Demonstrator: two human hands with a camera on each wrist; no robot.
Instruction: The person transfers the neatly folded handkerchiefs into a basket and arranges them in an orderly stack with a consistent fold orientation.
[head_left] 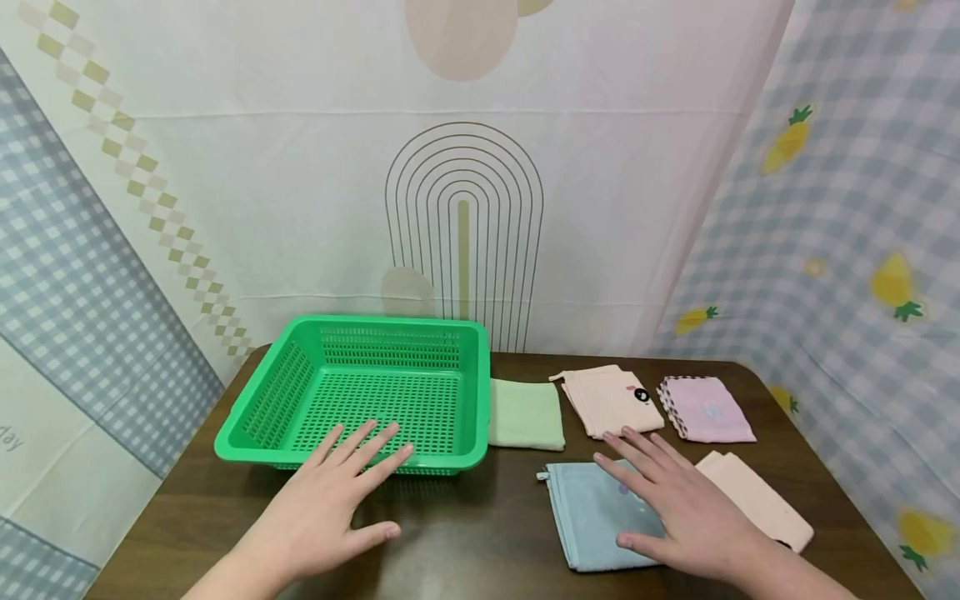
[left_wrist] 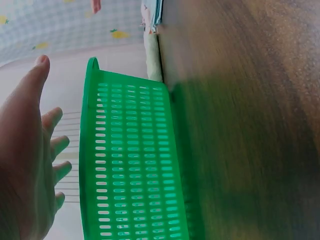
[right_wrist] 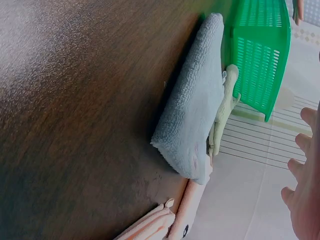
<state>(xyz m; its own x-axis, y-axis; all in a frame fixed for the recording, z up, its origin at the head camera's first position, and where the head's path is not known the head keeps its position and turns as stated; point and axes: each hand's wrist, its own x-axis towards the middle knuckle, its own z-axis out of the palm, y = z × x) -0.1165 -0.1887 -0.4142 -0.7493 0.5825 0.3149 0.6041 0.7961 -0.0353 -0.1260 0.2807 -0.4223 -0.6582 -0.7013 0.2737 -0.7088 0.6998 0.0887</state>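
Observation:
Fingers spread and palm down, my left hand (head_left: 318, 508) hovers in front of the green plastic basket (head_left: 483, 392), its fingertips overlapping the near rim in the head view. The left wrist view shows that hand beside the basket's slotted side (left_wrist: 132, 160), holding nothing. My right hand (head_left: 686, 508) is likewise spread, above a folded blue towel (head_left: 600, 517) and partly hiding it. Behind the blue towel lie a pale green towel (head_left: 527, 415) and a light pink one (head_left: 611, 400) with a small black motif. A purple towel (head_left: 708, 408) and a peach towel (head_left: 757, 500) lie further right.
The brown wooden table (head_left: 465, 550) carries everything. A white patterned cloth (head_left: 300, 208) hangs behind its far edge, and a checked cloth with pineapples (head_left: 847, 250) hangs along the right side. Another checked cloth (head_left: 82, 250) hangs at the left.

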